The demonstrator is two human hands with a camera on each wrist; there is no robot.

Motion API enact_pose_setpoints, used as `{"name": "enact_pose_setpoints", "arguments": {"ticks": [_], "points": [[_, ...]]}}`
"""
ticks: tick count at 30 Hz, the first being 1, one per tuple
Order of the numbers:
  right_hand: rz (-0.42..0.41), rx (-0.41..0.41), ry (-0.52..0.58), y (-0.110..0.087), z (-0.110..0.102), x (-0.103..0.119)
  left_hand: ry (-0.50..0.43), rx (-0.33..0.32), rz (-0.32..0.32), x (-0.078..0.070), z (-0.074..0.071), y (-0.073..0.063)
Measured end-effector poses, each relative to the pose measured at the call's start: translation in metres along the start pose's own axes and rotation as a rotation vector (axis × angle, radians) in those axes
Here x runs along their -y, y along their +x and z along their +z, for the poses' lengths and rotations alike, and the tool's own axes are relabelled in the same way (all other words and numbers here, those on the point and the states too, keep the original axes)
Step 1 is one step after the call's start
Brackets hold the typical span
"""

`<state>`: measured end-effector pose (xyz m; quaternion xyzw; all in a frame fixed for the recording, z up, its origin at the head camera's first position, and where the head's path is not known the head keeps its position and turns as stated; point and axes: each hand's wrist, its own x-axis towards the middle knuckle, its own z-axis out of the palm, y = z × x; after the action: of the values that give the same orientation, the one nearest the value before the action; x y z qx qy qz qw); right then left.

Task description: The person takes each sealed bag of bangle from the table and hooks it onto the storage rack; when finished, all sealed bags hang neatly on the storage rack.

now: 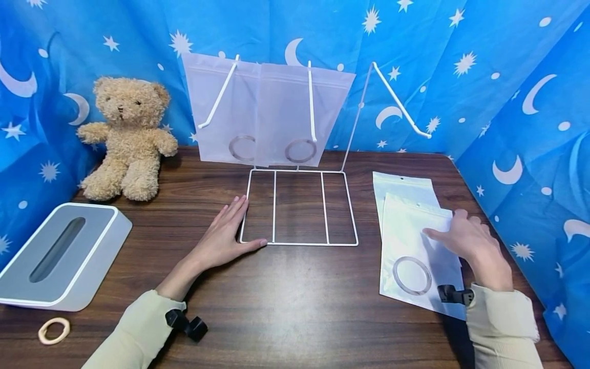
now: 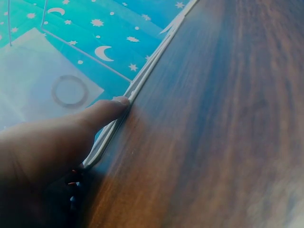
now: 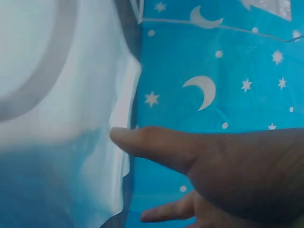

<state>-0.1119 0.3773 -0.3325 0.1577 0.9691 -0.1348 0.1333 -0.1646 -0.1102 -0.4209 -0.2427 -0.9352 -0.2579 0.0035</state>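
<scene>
Seen from the head, a white wire rack (image 1: 313,244) stands toward the back edge of the worktop (image 1: 295,312), near its middle. Two translucent pouches (image 1: 286,113) hang on its left and middle hooks, overlapping, probably because the hooks stand closer together than a pouch is wide; a third hook (image 1: 401,100) juts out at the right. The left hand (image 1: 221,238) is spread around the near left corner of the base, clutching nothing, seemingly to steady the light frame. Near the worktop's right edge lie overlapping white pouches (image 1: 410,238), the top one bearing a grey ring print, likely set there for easy reach. The right hand (image 1: 477,241) is loosely splayed at their right side, thumb above the top pouch, with no hold taken. A teddy bear (image 1: 131,133) sits by the back left corner; a grey-topped box (image 1: 103,261) and a small wooden ring (image 1: 42,333) lie along the left edge, apart from the work.

The left wrist view shows the thumb laid on the base's front rail; the other fingers are mostly hidden.

In the right wrist view, the thumb tip meets the pouches' edge, with a finger extended well apart below; whether it presses cannot be told.
</scene>
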Motion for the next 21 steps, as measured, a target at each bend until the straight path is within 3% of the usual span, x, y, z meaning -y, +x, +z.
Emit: {"name": "enact_pose_setpoints", "arguments": {"ticks": [6, 11, 15, 17, 21], "points": [[0.052, 0.073, -0.026, 0.0029, 0.0010, -0.0063, 0.001, -0.003, 0.004, 0.0009, 0.0002, 0.0003], [0.070, 0.016, 0.004, 0.0036, 0.0044, -0.0051, 0.009, -0.007, 0.002, -0.0002, 0.0001, -0.0002], [0.050, -0.093, 0.083, 0.0032, 0.0061, -0.0041, 0.007, -0.007, 0.007, -0.0004, -0.0001, -0.0002], [-0.017, -0.162, 0.142, 0.0037, 0.0050, -0.0039, 0.006, -0.007, 0.007, -0.0005, -0.0004, -0.0005], [-0.245, -0.280, 0.222, 0.0023, -0.0024, -0.0040, -0.005, -0.005, 0.000, 0.0002, -0.0014, -0.0015]]}}
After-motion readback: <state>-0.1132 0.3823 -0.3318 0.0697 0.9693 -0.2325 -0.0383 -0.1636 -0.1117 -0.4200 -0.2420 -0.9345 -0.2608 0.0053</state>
